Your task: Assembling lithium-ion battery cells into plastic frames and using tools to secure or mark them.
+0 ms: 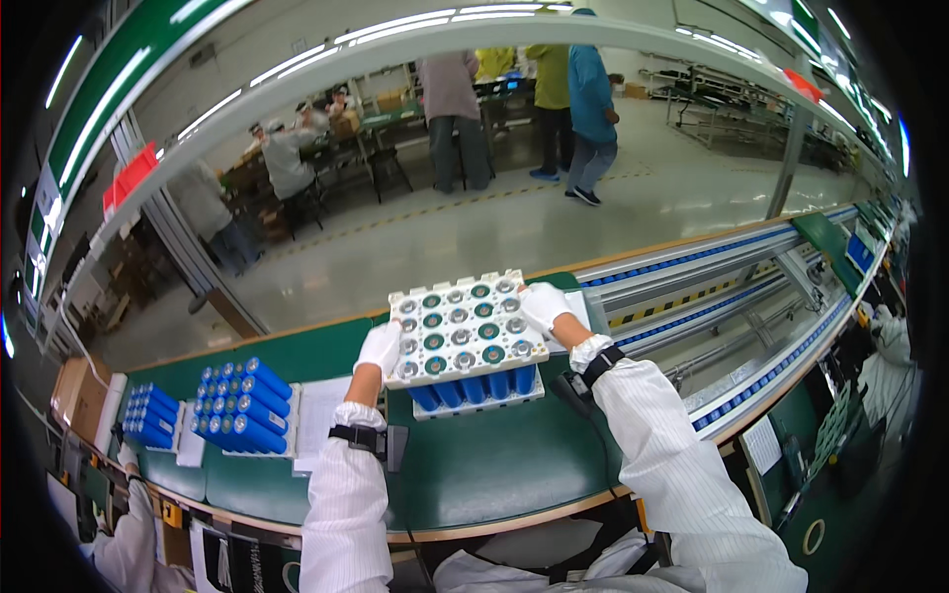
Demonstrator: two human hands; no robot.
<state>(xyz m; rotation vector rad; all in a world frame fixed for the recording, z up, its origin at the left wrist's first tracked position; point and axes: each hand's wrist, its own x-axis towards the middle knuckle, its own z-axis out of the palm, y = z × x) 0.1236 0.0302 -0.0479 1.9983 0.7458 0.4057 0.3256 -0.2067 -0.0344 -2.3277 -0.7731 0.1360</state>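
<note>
A block of blue cylindrical battery cells [474, 389] stands upright on the green bench in front of me. Over the tops of the cells sits a white plastic cell holder [461, 364], its round openings showing silver and green-ringed cell ends. A second white holder [479, 407] lies under the cells. In a white glove, my left hand [380, 348] grips the upper holder's left edge. My right hand [543, 306], gloved too, is closed on its far right corner. The fingertips of both hands are partly hidden by the holder.
Two more blue cell blocks [242, 407] [150, 415] stand on the green bench [474, 474] to the left, beside papers [318, 420]. A dark handheld device [571, 391] with a cable lies near my right wrist. A roller conveyor [692, 267] runs off right. Another person's arm [138, 514] reaches in at lower left.
</note>
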